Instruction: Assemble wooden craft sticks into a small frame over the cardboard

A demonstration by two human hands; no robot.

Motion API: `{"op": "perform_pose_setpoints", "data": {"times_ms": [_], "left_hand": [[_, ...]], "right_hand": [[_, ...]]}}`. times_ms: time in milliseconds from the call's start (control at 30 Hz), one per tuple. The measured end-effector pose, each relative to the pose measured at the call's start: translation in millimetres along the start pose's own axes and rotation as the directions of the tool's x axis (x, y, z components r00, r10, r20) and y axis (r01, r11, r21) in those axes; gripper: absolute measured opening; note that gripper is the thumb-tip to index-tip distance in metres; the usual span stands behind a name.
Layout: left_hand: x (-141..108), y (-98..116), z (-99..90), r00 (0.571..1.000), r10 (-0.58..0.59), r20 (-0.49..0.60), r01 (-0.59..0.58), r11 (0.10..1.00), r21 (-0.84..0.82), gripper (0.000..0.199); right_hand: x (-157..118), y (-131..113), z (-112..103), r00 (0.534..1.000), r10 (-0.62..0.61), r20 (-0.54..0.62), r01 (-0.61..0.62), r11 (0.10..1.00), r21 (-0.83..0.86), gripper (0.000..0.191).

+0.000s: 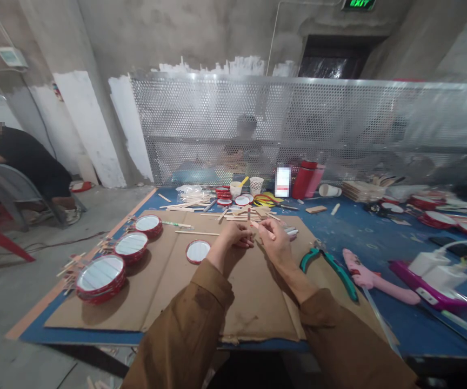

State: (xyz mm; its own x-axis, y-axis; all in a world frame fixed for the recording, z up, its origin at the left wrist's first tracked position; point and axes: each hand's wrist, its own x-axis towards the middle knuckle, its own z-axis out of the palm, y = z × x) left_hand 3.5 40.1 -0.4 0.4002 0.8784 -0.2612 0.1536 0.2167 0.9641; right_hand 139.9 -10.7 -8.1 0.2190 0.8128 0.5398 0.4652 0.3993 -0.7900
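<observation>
While both forearms reach over a cardboard sheet (258, 319) on a blue worktable (379, 324), the right hand (276, 243) pinches a wooden craft stick (264, 229) between thumb and fingers, just above the sheet. The left hand (231, 237) lies close beside it, fingers curled closed; whether they grip anything cannot be told. A red-rimmed round mirror (198, 252) lies on the cardboard near the left hand; 3 larger mirrors (131, 246) stand in a row toward the sheet's left edge. Green-handled pliers (328, 268) and a pink glue gun (373, 281) lie to the right. A second person (26, 162) sits beyond the table's left edge.
</observation>
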Motion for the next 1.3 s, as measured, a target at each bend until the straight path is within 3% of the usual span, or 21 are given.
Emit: {"op": "perform_pose_setpoints", "data": {"times_ms": [900, 1300], "left_hand": [[-2.4, 2.1, 1.6, 1.0, -0.018, 0.004, 0.018, 1.0, -0.022, 0.022], [-7.0, 8.7, 3.2, 0.999, -0.036, -0.005, 0.036, 0.999, 0.005, 0.023]], "right_hand": [[-2.0, -0.2, -3.4, 0.999, -0.031, 0.031, 0.035, 0.991, -0.131, 0.033], [-1.3, -2.3, -3.5, 0.998, -0.049, 0.029, 0.051, 0.994, -0.101, 0.035]]}}
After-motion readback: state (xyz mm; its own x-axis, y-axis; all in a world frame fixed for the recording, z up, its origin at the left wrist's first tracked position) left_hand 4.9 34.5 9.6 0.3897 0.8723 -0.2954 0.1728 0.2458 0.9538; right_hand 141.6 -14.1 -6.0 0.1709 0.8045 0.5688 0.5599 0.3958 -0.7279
